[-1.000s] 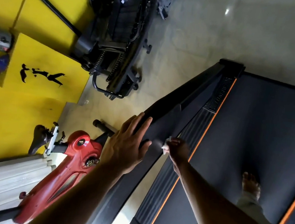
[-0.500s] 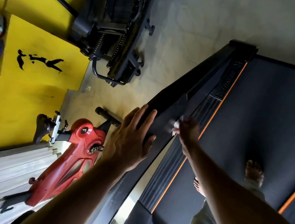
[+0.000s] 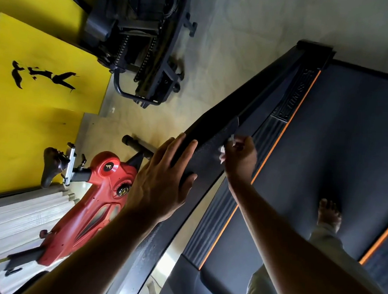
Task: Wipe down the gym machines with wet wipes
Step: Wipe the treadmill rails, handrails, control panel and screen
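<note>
left hand flat, fingers straight on black treadmill side rail | right hand pinches crumpled white wet wipe against rail

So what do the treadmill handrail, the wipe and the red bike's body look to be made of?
Treadmill handrail: black with a fine grainy, matte surface, probably textured plastic or powder-coated metal; which one is unclear. Wet wipe pinched in the right hand: thin, white, crumpled, so soft nonwoven or paper. Red exercise bike body: smooth glossy shell with moulded curves, likely painted plastic. The left hand rests on the rail.
</note>
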Demonstrator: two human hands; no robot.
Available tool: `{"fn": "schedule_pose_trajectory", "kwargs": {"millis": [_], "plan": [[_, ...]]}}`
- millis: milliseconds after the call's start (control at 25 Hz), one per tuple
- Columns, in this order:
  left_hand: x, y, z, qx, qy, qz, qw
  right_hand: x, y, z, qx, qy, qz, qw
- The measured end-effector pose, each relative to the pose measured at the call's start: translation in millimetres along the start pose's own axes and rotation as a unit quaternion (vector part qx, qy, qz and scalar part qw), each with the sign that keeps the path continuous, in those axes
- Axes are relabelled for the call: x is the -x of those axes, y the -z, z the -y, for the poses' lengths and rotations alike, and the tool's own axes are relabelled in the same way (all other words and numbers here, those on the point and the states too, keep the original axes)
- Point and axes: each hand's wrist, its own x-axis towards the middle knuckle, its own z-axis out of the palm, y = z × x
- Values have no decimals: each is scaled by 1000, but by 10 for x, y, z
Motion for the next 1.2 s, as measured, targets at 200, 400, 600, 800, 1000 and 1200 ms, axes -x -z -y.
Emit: {"fn": "schedule_pose_trajectory", "kwargs": {"millis": [200, 400, 600, 800, 1000, 1200], "plan": [[-3, 4, -11, -1, 2, -6, 1000, 228, 28, -676, 151, -140, 123, 971], [-11, 6, -3, -1, 2, -3, 1000, 118, 13, 105, -77, -90, -16, 993], [-9, 23, -6, 7, 2, 0, 1000, 1171, -3, -259, 17, 0, 84, 996], [-20, 40, -6, 11, 11, 8, 1000, 266, -73, -594, 85, -125, -8, 988], [-3, 23, -16, 17, 0, -1, 1000, 674, -110, -338, -22, -4, 26, 999], [6, 69, -24, 11, 1, 3, 1000, 812, -22, -1191, 191, -62, 57, 978]]}}
